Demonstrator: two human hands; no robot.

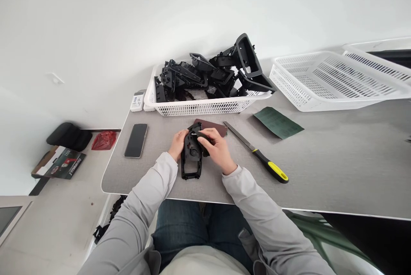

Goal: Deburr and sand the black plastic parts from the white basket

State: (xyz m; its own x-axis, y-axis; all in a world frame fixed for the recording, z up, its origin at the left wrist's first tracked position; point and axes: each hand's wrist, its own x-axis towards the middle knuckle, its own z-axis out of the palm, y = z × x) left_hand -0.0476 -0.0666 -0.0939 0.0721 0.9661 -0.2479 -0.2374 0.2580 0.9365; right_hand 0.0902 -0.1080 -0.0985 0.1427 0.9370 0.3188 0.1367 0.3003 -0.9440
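A black plastic frame part (193, 150) stands out against the grey table, its rectangular opening toward me. My left hand (178, 144) is closed on the part's upper left edge. At its upper right, my right hand (217, 148) has its fingers closed round a small dark object (204, 138) whose shape is mostly hidden. Behind the part lies a brown-red sheet (213, 127), partly covered by my right hand. A file with a black and yellow handle (272, 168) rests to the right, pointing up and left.
A white basket (205, 107) full of black parts stands against the wall. Right of it are a green sheet (278, 122) and white baskets (308, 100). A phone (135, 140) and a small white box (137, 101) lie left. Another basket of parts is below the table's left edge.
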